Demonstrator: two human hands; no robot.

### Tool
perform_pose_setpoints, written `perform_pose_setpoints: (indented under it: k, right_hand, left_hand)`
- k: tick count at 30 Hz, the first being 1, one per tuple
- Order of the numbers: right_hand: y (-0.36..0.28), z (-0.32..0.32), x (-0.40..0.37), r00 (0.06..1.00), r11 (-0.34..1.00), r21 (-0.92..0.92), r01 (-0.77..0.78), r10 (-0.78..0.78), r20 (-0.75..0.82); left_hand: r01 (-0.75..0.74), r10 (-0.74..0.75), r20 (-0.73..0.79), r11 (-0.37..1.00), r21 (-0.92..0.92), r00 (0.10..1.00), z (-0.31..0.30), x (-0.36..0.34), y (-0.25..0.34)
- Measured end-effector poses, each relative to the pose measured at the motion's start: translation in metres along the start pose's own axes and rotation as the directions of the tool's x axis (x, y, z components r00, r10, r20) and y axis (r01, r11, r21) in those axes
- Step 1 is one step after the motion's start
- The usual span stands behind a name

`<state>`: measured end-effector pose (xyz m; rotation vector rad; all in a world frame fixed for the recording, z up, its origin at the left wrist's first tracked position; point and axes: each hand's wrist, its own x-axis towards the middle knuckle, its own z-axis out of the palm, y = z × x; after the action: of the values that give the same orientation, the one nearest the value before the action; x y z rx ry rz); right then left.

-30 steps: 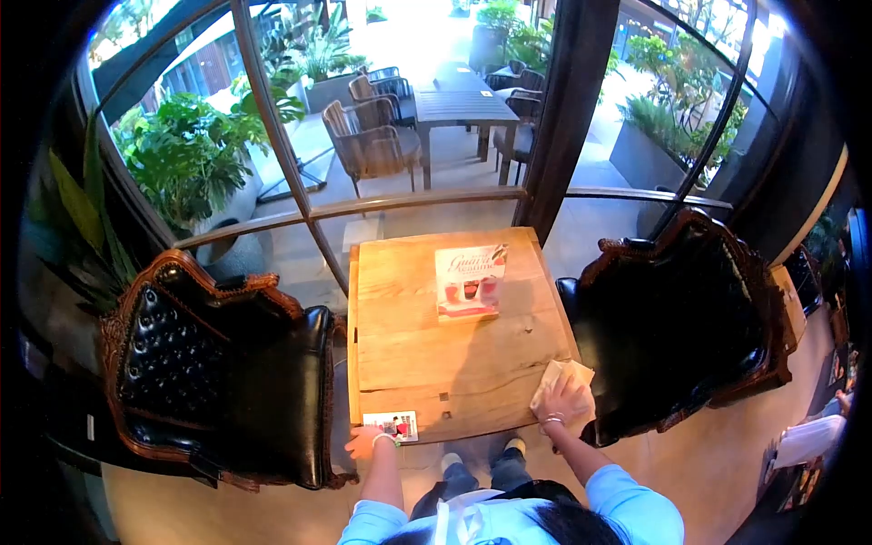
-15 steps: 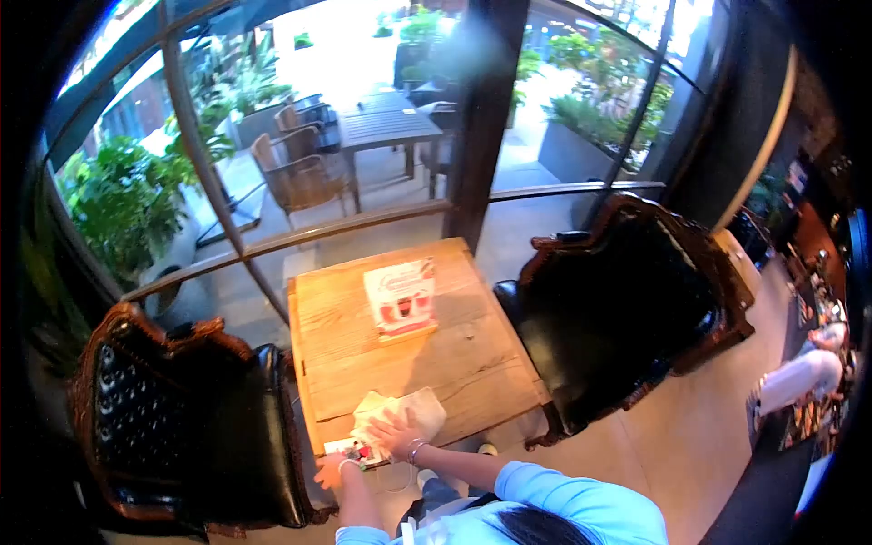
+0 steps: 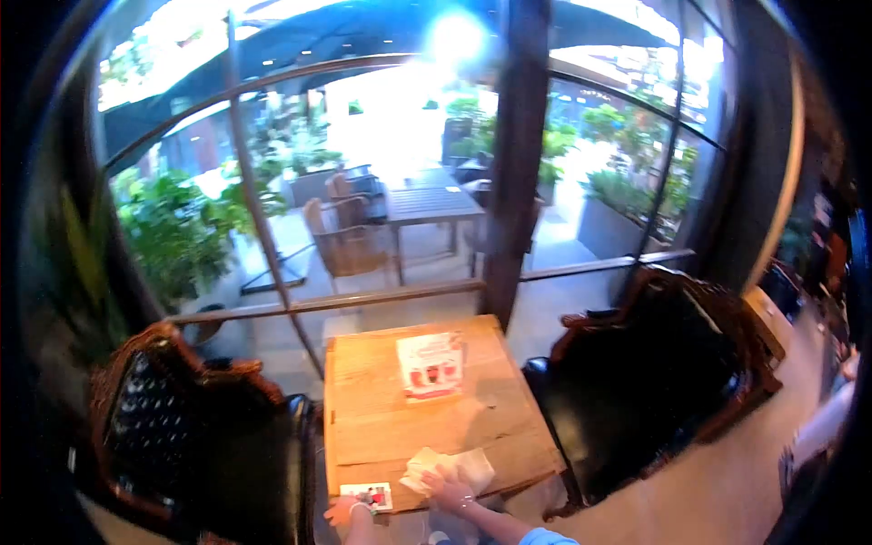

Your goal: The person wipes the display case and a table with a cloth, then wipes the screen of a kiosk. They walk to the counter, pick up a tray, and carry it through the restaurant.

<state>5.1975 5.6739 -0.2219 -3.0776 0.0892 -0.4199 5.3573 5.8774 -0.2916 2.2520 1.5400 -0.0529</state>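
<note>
My right hand lies on a crumpled pale cloth near the front edge of the wooden table, its fingers spread over the cloth. At the table's front left corner, my left hand is beside a small white card with red and dark printing. Its fingers look apart, though blurred, and nothing shows in them. Farther back on the table stands a white sign with red drink pictures.
Dark carved armchairs stand at the left and right of the table. Behind it are framed windows, with an outdoor table, chairs and plants beyond. A person's pale-clothed limb shows at the far right.
The view has tilted up, so the table and chairs sit lower in the frame. My right hand and the cloth have moved right, away from the card.
</note>
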Motion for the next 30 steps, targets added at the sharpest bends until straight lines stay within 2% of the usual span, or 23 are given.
perform_pose_setpoints:
  k: [1,2,3,4,6,9,10,13,14,16,17,18,19,22,27,29,30]
  right_hand:
    - [0.0,-0.004,-0.002,1.0,0.998,0.056,-0.022,0.022,0.011]
    - [0.0,-0.009,0.001,0.999,0.993,0.112,-0.037,0.035,0.025]
    - [0.001,-0.006,0.0,1.0,0.992,0.126,-0.027,0.025,0.016]
    - [0.001,-0.004,-0.001,0.999,0.989,0.144,-0.035,0.035,0.006]
    - [0.001,-0.01,-0.001,0.997,0.991,0.135,0.006,0.005,-0.082]
    - [0.004,-0.003,-0.002,0.988,0.997,0.081,0.016,-0.003,-0.151]
    - [0.004,-0.004,-0.001,0.984,0.993,0.114,0.009,0.012,-0.179]
    - [0.003,-0.012,-0.006,0.968,0.985,0.169,0.015,0.028,-0.25]
    - [0.003,-0.001,-0.007,0.996,0.976,0.212,-0.049,0.063,-0.06]
    - [0.005,0.024,-0.01,0.942,0.947,0.256,-0.196,0.109,0.318]
    - [0.003,0.003,-0.007,0.991,0.967,0.233,-0.101,0.077,0.111]
    - [0.001,-0.024,-0.007,0.995,0.982,0.19,-0.016,0.034,-0.095]
    - [-0.002,-0.043,-0.008,0.957,0.99,0.129,0.058,-0.018,-0.291]
    - [0.004,-0.024,-0.01,0.935,0.99,0.124,0.06,-0.012,-0.355]
    - [0.004,-0.02,-0.01,0.958,0.992,0.112,0.051,-0.017,-0.285]
    - [0.008,-0.014,-0.011,0.961,0.994,0.105,0.042,-0.012,-0.276]
    - [0.007,-0.015,-0.009,0.962,0.992,0.119,0.033,0.001,-0.275]
  left_hand:
    - [-0.071,0.071,0.001,0.994,0.077,0.997,0.011,0.008,-0.006]
    - [-0.075,0.073,0.036,0.996,0.055,0.997,-0.015,-0.009,-0.003]
    - [-0.077,0.075,0.07,0.997,0.033,0.995,-0.053,-0.033,0.002]
    - [-0.086,0.086,0.157,0.996,-0.005,0.984,-0.117,-0.067,0.008]
    - [-0.01,0.015,0.056,0.995,-0.097,0.998,-0.054,-0.034,0.0]
    - [0.099,-0.093,0.037,0.969,-0.225,0.995,-0.049,-0.03,0.002]
    - [0.126,-0.122,0.032,0.953,-0.277,0.992,-0.049,-0.031,0.001]
    - [0.119,-0.105,0.075,0.971,-0.209,0.992,-0.061,-0.04,0.003]
    - [0.106,-0.092,0.084,0.977,-0.185,0.992,-0.065,-0.043,0.005]
    - [0.078,-0.065,0.1,0.988,-0.137,0.993,-0.071,-0.047,0.008]
    - [0.06,-0.048,0.108,0.992,-0.111,0.993,-0.074,-0.049,0.009]
    - [0.039,-0.029,0.113,0.995,-0.086,0.993,-0.076,-0.05,0.008]
    - [0.014,-0.006,0.121,0.998,-0.059,0.993,-0.078,-0.053,0.007]
    - [-0.05,0.045,0.141,0.998,0.031,0.989,-0.087,-0.06,0.007]
    - [-0.211,0.168,0.175,0.942,0.261,0.97,-0.114,-0.07,0.01]
    - [-0.463,0.383,0.272,0.804,0.373,0.883,-0.101,-0.061,-0.003]
    - [-0.345,0.303,0.257,0.929,0.134,0.918,-0.088,-0.051,-0.006]
